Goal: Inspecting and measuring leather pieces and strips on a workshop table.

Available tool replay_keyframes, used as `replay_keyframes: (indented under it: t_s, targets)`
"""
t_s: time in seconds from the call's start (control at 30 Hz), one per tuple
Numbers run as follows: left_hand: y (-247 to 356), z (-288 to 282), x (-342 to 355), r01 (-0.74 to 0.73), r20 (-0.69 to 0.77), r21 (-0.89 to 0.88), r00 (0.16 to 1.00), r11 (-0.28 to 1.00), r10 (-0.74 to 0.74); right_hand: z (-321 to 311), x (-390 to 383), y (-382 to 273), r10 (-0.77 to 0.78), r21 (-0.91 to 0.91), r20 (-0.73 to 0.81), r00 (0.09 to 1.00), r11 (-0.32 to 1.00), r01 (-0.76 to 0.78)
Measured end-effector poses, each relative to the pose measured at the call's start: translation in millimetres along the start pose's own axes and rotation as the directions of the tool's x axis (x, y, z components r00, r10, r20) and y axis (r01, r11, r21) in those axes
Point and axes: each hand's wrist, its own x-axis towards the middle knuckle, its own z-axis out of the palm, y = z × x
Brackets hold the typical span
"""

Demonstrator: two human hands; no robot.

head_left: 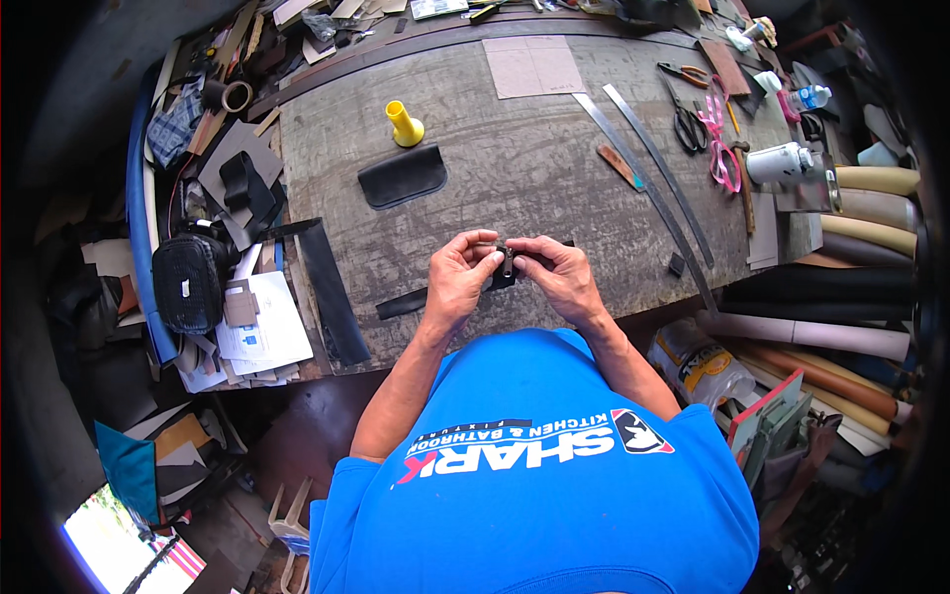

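My left hand (459,275) and my right hand (562,277) meet close to the table's near edge. Between their pinched thumbs and fingers is a small black piece (508,265) with a shiny part on it; its exact kind is too small to make out. A narrow black strip (402,304) lies on the table beside my left hand, and I cannot tell whether it joins the held piece. Farther off, a folded black leather-like piece (403,178) rests in front of a yellow flared plastic piece (403,124).
The worn table (475,158) carries two long metal strips (658,178), a wooden-handled blade (620,166), scissors (689,127), pliers (685,73) and a hammer (744,188) to the right. At left are a wide black strip (333,292), a black bag (188,282) and papers (265,332). Material rolls (861,247) stack right.
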Motion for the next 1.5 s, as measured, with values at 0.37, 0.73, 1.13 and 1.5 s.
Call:
replay_keyframes:
  t_s: [0.37,0.73,1.13,1.5]
  targets:
    - [2.4,3.6,-0.7,0.007,0.002,-0.028,1.000,1.000,-0.007,2.6,-1.5,4.1,-0.005,0.064,-0.030,1.000,0.998,0.007]
    - [1.5,5.9,-3.3,0.036,-0.014,0.001,0.999,0.999,-0.035,10.3,-10.7,6.5,-0.173,-0.127,-0.148,0.974,0.980,0.155]
    - [13.0,18.6,-0.8,-0.083,-0.063,-0.036,0.995,0.996,0.080,16.1,-9.5,-10.0,-0.521,-0.571,-0.072,0.850,0.721,0.393]
    - [19.4,5.1,7.8,0.010,0.005,-0.038,1.000,0.999,-0.009,3.0,8.5,-29.0,-0.571,-0.648,0.128,0.811,0.570,0.504]
